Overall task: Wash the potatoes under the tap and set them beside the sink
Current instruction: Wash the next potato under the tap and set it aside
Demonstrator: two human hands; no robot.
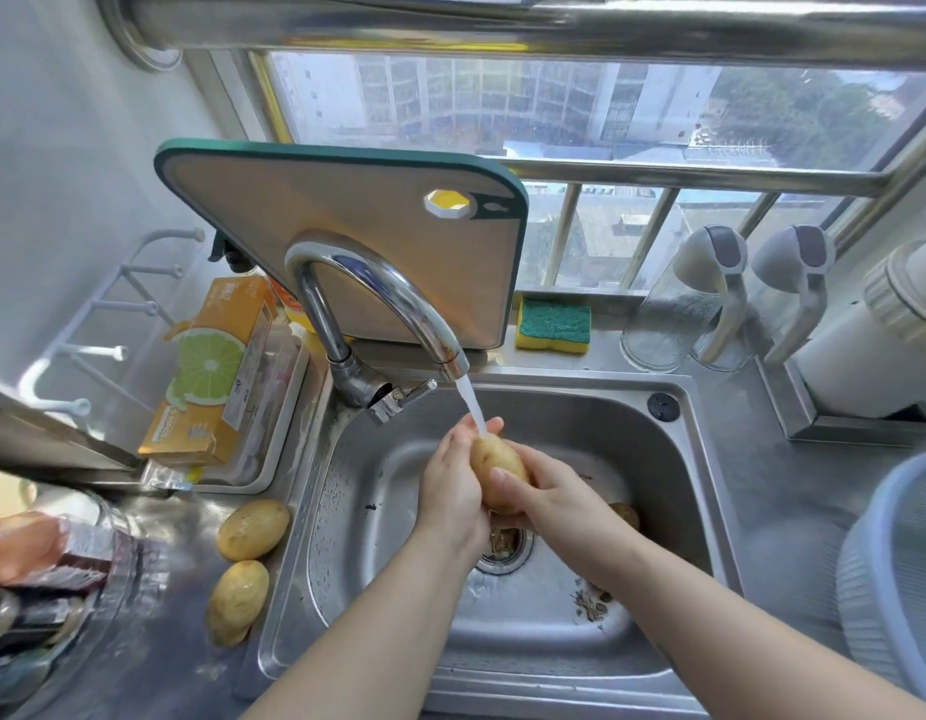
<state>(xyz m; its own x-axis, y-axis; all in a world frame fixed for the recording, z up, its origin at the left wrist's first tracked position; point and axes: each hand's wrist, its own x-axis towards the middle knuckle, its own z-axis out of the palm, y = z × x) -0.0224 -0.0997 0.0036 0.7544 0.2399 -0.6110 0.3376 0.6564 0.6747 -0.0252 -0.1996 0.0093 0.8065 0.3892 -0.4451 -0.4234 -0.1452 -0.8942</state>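
Sink station, window side. Tap (378,288) is open, and the water stream (471,402) falls slantwise onto the upper end of the held potato (497,472). It is kept over the middle of the sink (658,459), above the drain (502,550).

Left hand (450,491) cups it from the left, fingers curled round the far end. Right hand (549,498) wraps the near right side, fingers laid across the skin. Both grips are closed on the potato, neither slack.

Judgement: two hands are used so one can turn it while the other rubs. Holding it above the drain lets the dirt run straight down.

Two more lie on the counter (154,667) just left of the sink rim: far counter potato (253,530) and near counter potato (237,600). Both skins are shiny. They are likely the washed ones, parked clear of the splash.

A sink potato (624,514) shows behind the right wrist, mostly hidden and probably waiting its turn. Dark scraps (591,602) sit on the basin floor to the near right.

Cutting board (346,226) leans upright behind the tap, presumably to dry and keep the counter free. Sponge (553,324) sits on the ledge beside it, green side up, within reach of the basin.

Writing: an orange box (217,366) with a lime-slice picture stands left of the tap. It carries print, but the print is too small to read. No brand is legible elsewhere.
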